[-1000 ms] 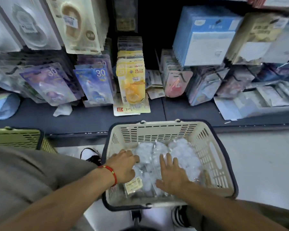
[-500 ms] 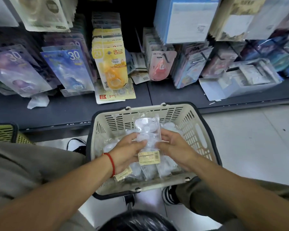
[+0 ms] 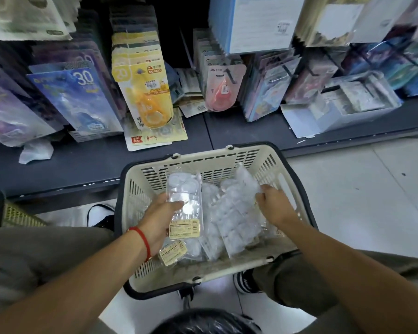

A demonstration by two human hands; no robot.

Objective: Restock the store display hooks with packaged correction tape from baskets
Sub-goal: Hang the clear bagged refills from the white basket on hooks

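We look down on a dark shelf (image 3: pixel 94 162) that runs across the view, its front edge meeting a pale tiled floor (image 3: pixel 362 196) on the right. Behind the shelf the back wall (image 3: pixel 171 27) is dark, crowded by hanging packets (image 3: pixel 82 97). Light glares softly off the floor tiles; the shelf recess stays dim.

Packets (image 3: pixel 232 218) in basket (image 3: pixel 203 160) before shelf (image 3: pixel 82 162)
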